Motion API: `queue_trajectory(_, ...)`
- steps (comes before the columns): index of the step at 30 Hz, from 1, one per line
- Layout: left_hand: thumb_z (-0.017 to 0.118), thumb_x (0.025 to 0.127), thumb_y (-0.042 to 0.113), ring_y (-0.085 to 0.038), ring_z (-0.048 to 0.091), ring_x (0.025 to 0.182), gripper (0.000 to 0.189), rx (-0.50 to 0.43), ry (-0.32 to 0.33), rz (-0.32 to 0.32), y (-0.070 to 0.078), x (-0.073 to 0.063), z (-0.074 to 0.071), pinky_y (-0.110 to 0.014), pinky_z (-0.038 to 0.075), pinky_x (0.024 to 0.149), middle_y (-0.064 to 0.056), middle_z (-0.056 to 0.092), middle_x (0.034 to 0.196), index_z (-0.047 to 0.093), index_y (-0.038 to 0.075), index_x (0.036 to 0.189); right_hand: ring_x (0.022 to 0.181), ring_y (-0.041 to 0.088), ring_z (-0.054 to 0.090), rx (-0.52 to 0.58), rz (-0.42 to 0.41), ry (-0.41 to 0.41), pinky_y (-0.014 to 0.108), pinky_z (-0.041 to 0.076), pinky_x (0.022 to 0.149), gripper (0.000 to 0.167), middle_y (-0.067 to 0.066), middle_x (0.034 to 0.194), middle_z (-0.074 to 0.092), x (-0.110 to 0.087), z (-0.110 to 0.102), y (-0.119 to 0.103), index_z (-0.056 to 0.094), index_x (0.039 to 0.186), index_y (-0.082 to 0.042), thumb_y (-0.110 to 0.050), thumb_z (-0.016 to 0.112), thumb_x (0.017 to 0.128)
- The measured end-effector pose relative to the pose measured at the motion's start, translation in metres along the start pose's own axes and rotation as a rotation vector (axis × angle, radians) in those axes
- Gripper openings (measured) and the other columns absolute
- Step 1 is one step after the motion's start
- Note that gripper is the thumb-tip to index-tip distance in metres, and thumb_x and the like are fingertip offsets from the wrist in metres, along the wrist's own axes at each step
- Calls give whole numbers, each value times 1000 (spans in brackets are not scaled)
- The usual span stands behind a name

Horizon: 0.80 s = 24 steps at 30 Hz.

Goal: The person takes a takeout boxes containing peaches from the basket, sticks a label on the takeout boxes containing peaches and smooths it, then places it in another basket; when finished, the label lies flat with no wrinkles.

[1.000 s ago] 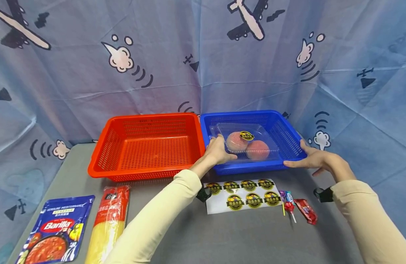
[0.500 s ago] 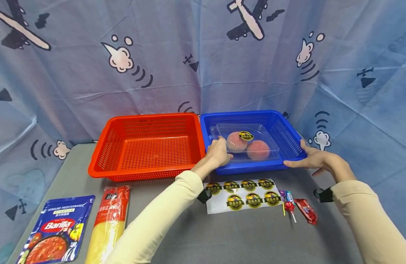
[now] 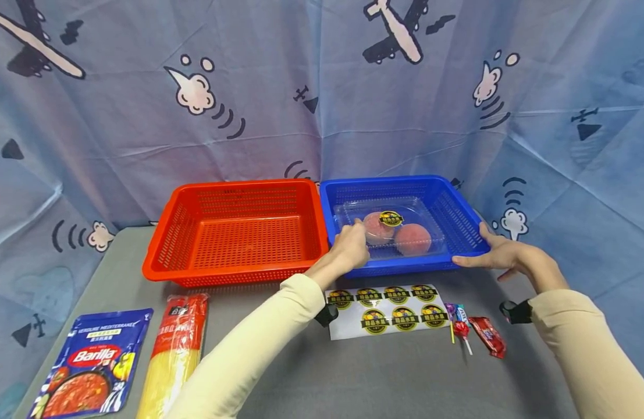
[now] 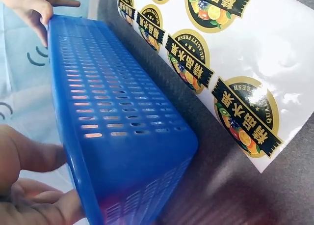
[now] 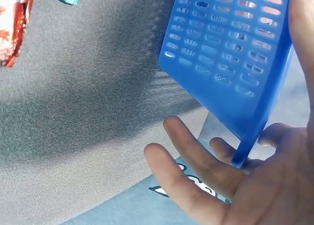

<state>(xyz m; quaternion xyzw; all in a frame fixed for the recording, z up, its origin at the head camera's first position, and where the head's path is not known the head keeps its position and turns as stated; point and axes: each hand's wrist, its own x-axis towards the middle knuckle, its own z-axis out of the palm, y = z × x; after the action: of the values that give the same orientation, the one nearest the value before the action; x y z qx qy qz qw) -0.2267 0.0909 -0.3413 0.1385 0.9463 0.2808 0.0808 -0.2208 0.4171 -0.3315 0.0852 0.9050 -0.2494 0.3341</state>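
Observation:
The blue basket (image 3: 395, 265) holds a clear plastic box (image 3: 431, 227) with two peaches (image 3: 412, 238) and a round gold-black label (image 3: 391, 218). At the basket's front-left corner is my left hand (image 3: 351, 247), seen from the back. Its thumb and fingers (image 4: 46, 205) come up to the rim in the left wrist view, but what they hold is hidden. My right hand (image 3: 510, 256) holds the front-right corner of the basket, with the thumb along the front rim and some fingers loose below, as the right wrist view shows.
A red basket (image 3: 235, 272) stands left of the blue one. In front lie a label sheet (image 3: 387, 331), lollipops (image 3: 460, 326), a red candy packet (image 3: 489, 336), a pasta packet (image 3: 175, 343) and a blue sauce pouch (image 3: 93, 361). A printed cloth (image 3: 264, 87) hangs behind.
My left hand has turned and shifted slightly right; its thumb, extended to the right a second ago, is now hidden in the head view. The right hand keeps its place on the basket corner.

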Motion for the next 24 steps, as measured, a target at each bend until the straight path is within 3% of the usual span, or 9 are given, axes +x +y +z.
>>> queue_trajectory(3, 66, 96, 11, -35, 67, 121, 62, -6, -10, 39, -3, -3, -2, -44, 56, 102, -22, 63, 140, 43, -6, 151, 142, 67, 17, 7, -5, 8, 64, 52, 100, 135, 47, 150, -27, 2, 1, 1, -45, 142, 0, -71, 58, 91)
queue_trajectory(7, 66, 98, 18, -29, 70, 111, 43, 15, -39, 160, -9, -8, -9, -41, 59, 92, -17, 69, 132, 59, -2, 135, 140, 69, 14, 6, -12, 32, 65, 52, 99, 134, 47, 150, -29, 3, 2, 2, -44, 143, -1, -70, 59, 91)
queue_trajectory(11, 66, 97, 19, -27, 63, 128, 52, 39, -63, 298, -21, -15, -19, -41, 56, 103, -15, 62, 144, 54, 1, 145, 139, 70, 15, -16, -32, 68, 64, 54, 96, 133, 47, 152, -25, 2, 3, 5, -41, 145, 0, -69, 60, 92)
queue_trajectory(14, 66, 97, 20, -29, 56, 138, 55, 34, -45, 360, -33, -25, -28, -44, 51, 111, -15, 58, 149, 53, 4, 148, 137, 70, 20, -80, -79, 130, 65, 54, 94, 131, 51, 152, -17, -1, 7, 9, -34, 148, 6, -68, 58, 93)
queue_trajectory(20, 66, 98, 24, -32, 59, 135, 50, 96, 61, 411, -67, -54, -53, -49, 51, 111, -16, 60, 146, 59, 5, 143, 131, 76, 20, -302, -151, 365, 84, 33, 100, 122, 58, 149, 5, -11, 24, 14, -5, 153, 19, -73, 50, 94)
queue_trajectory(24, 67, 97, 30, -35, 62, 130, 51, 195, 165, 420, -94, -78, -67, -53, 55, 103, -18, 60, 145, 60, 8, 142, 128, 74, 29, -410, -178, 589, 85, 36, 93, 105, 51, 151, 17, -22, 45, 8, 20, 157, 10, -71, 49, 96)
